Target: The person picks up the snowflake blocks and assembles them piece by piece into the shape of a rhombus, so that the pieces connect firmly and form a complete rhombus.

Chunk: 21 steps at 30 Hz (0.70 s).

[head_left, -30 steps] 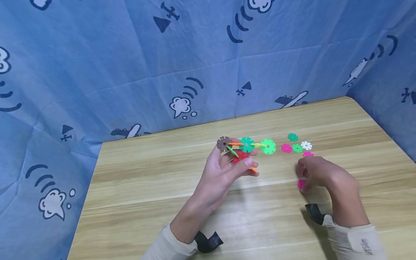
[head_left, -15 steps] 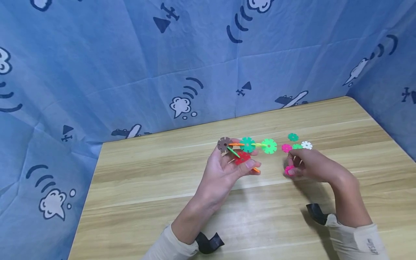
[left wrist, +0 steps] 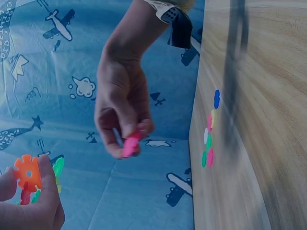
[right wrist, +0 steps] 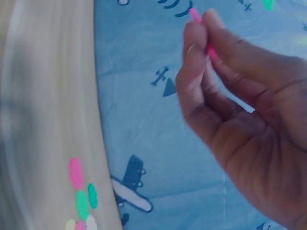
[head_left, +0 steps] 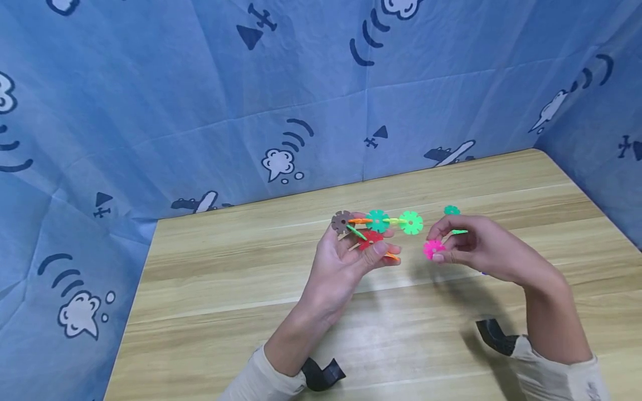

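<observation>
My left hand (head_left: 341, 273) grips a chain of slotted plastic snowflake discs, pinching its lower part by a red disc (head_left: 370, 240) and an orange disc (left wrist: 28, 173). From a brown disc (head_left: 343, 221) the upper row runs right through orange, a teal disc (head_left: 377, 221) and yellow to a bright green disc (head_left: 411, 223). Just right of that end, my right hand (head_left: 481, 245) pinches a pink snowflake disc (head_left: 432, 249) between thumb and fingertips, above the table. The pink disc and the chain are apart. Fingers hide part of the chain.
Loose discs lie on the wooden table (head_left: 225, 267) under and beyond the right hand, which partly covers them in the head view. Among them are a blue disc (left wrist: 217, 99) and a pink one (right wrist: 76, 173). A blue printed cloth (head_left: 321, 100) stands behind the table.
My right hand has lifted the pink disc off the table and carried it up and left, closer to the chain. The left hand has barely moved.
</observation>
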Each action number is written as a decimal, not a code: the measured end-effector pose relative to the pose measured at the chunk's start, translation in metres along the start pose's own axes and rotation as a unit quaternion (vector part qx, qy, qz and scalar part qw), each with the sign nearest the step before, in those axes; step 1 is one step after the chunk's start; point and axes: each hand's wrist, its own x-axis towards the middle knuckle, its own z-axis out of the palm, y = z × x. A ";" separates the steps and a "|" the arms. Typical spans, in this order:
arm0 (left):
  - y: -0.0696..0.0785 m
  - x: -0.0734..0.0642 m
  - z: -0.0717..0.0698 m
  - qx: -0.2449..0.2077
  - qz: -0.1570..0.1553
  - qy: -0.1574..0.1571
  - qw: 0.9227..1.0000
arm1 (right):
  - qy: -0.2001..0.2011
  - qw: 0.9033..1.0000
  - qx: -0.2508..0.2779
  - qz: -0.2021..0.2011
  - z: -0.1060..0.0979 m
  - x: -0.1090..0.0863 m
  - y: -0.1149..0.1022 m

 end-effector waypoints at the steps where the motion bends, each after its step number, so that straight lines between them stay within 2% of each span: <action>1: 0.000 0.000 0.000 0.000 0.001 0.000 1.000 | -0.003 1.000 0.012 -0.001 0.000 -0.001 -0.003; 6: -0.001 0.001 -0.002 -0.006 0.005 0.003 1.000 | -0.024 0.997 0.061 -0.033 -0.002 -0.005 -0.017; 11: -0.002 0.002 -0.002 -0.012 0.006 0.005 1.000 | -0.031 0.991 0.103 -0.084 0.001 -0.008 -0.027; 21: -0.001 0.001 0.000 -0.024 0.006 0.009 1.000 | -0.035 0.967 0.201 -0.151 0.010 -0.006 -0.038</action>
